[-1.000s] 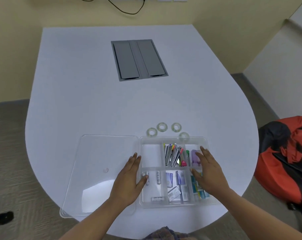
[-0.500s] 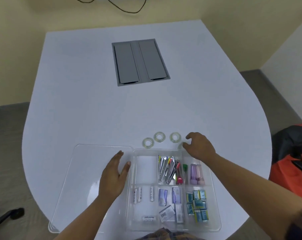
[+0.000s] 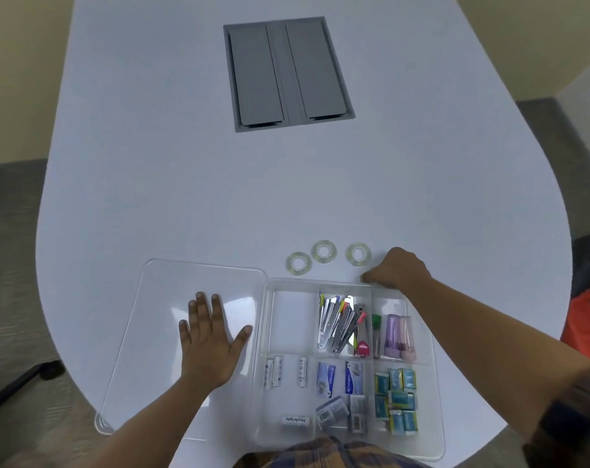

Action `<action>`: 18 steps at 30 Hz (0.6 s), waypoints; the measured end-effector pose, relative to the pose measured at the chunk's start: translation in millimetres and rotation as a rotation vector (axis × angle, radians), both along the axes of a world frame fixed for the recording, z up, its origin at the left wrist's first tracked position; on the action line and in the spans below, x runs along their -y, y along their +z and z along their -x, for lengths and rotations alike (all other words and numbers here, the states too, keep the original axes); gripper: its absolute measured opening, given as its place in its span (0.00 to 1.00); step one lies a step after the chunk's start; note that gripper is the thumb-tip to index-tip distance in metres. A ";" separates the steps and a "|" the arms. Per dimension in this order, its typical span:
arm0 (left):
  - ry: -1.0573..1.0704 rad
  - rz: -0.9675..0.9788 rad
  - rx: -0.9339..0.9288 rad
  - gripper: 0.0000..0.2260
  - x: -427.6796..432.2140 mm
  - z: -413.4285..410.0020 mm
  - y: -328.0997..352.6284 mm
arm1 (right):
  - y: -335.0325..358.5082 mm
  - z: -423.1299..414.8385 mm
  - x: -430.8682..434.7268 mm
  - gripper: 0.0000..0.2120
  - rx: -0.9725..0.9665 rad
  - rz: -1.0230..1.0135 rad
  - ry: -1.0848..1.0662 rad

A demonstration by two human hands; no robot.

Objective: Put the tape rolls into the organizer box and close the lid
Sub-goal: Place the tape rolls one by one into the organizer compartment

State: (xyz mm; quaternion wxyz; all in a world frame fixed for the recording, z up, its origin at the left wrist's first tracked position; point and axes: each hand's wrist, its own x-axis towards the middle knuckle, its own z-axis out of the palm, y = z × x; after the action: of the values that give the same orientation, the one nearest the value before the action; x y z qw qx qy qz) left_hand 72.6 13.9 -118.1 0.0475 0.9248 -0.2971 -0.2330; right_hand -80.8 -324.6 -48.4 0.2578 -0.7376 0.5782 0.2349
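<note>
Our left hand (image 3: 209, 339) lies flat and spread on the opened lid (image 3: 172, 298). Our right hand (image 3: 396, 273) curls, contents unseen, at the organizer box (image 3: 432, 430) far rim. Three tape rolls (image 3: 324, 251) wait on the surface (image 3: 185, 197) just beyond.

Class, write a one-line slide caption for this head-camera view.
Left hand flat on the clear plastic lid; right hand curled at the open organizer box's far rim beside three clear tape rolls.
</note>
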 end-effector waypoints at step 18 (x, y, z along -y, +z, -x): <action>-0.060 -0.090 -0.122 0.45 4.7 -10.4 2.9 | 39.9 -26.0 -115.8 0.27 0.435 -0.136 0.733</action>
State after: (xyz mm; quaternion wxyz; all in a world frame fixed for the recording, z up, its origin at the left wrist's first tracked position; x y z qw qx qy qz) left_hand 83.0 9.3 -115.2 0.0170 0.9008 -0.3103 -0.3035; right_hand -54.8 -208.8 -8.5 0.3214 -0.9078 0.1934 0.1875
